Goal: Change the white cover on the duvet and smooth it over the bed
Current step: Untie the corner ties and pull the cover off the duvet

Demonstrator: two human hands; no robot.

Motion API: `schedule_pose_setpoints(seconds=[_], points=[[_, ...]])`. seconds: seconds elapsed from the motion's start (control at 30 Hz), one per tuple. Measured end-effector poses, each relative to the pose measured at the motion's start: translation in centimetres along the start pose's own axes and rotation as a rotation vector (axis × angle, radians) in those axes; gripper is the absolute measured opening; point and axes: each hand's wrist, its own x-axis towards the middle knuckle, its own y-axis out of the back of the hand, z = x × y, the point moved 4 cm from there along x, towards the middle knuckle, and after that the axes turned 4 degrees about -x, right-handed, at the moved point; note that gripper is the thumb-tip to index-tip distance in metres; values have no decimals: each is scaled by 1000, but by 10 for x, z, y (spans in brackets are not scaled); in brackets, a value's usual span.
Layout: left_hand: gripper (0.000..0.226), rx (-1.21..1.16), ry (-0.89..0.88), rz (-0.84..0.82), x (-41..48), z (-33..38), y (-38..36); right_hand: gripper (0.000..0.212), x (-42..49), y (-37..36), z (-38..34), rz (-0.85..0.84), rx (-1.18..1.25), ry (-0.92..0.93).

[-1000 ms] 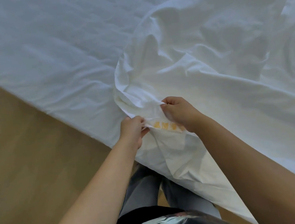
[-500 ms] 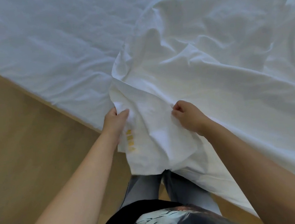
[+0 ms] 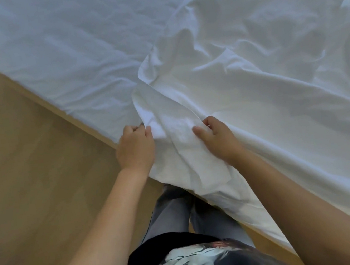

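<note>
A white duvet cover point(image 3: 250, 75) lies crumpled across the right half of the bed, one corner hanging over the near edge. My left hand point(image 3: 135, 150) grips the left fold of that corner with curled fingers. About a hand's width to the right, my right hand point(image 3: 217, 138) pinches the cloth, thumb on top. The corner sags between the two hands down to my legs. A flatter white sheet point(image 3: 62, 53) covers the left part of the bed. No orange label shows on the cloth.
The bed's edge point(image 3: 95, 128) runs diagonally from upper left to lower right. Pale wooden floor point(image 3: 32, 170) fills the left side. My legs in grey trousers point(image 3: 179, 214) stand against the bed.
My hands have moved apart along the corner, the left one going left. The orange label seen between them earlier is out of sight now, and the corner hangs wider.
</note>
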Motion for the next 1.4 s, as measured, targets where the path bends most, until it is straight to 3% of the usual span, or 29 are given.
schedule_pose_setpoints(seconds=[0.07,0.17,0.23,0.4,0.5,0.57,0.67,0.73,0.8,0.93,0.97,1.07,1.13,1.17,1.2,1.27,1.33,1.4], points=[[40,-340,74,-85,-4,15,1,25,-13,-10,-13,-75,43,63],[28,-998,300,-433,-15,47,-4,37,-28,-20,-24,-115,70,146],[25,-1096,217,-610,-18,66,-3,30,-30,-17,-23,-75,30,174],[26,-971,82,-756,-25,97,-1,12,-25,11,-3,95,-46,89],[16,-985,193,-624,-26,105,-7,17,-31,25,3,126,61,80],[32,-957,280,-535,-25,106,-12,12,-38,33,3,157,140,116],[75,-1014,410,-582,-27,120,-27,15,-47,32,-2,52,45,221],[63,-968,395,-452,-25,127,-37,21,-52,30,-3,-42,-65,254],[46,-847,249,-335,-25,133,-42,21,-50,40,2,-18,-40,199],[59,-376,-144,-420,-44,128,-59,13,-31,73,10,220,261,14],[58,-279,-229,-451,-49,126,-62,22,-23,75,8,206,259,-13],[54,-148,-403,-553,-60,118,-64,77,5,67,-5,140,161,-113],[49,-171,-463,-611,-60,112,-57,87,19,64,-12,203,154,-152],[44,-225,-470,-640,-58,110,-51,80,25,63,-14,241,151,-151],[39,-334,-435,-659,-52,108,-43,65,29,61,-18,258,122,-122],[31,-708,-158,-634,-27,107,-25,38,30,53,-28,222,-71,-17],[29,-1044,183,-575,8,109,-14,34,21,37,-31,137,-251,97],[41,-1186,311,-587,39,129,-9,36,2,21,-30,28,-311,176]])
